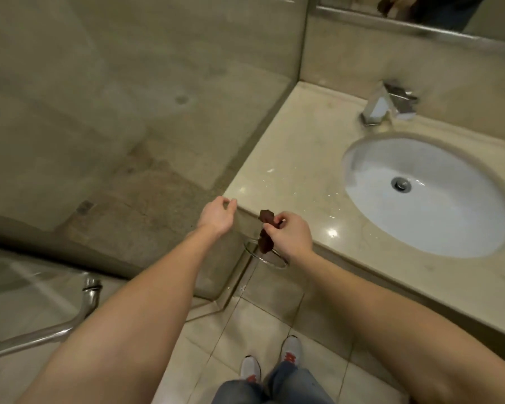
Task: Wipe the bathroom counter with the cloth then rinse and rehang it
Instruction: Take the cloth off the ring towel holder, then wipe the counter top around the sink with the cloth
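A small dark brown cloth (266,232) is bunched in my right hand (289,235), just off the front left corner of the beige marble counter (280,158). The cloth hangs over a chrome towel ring (267,257) fixed below the counter's edge. Whether it touches the ring I cannot tell. My left hand (216,216) hovers to the left of the corner with curled fingers, holding nothing. Water drops glint on the counter near the corner.
A white oval sink (426,196) with a metal drain is set into the counter, with a chrome faucet (388,104) behind it. A glass shower panel (146,118) stands on the left, with a chrome handle bar (56,322). My shoes stand on the tiled floor (245,322).
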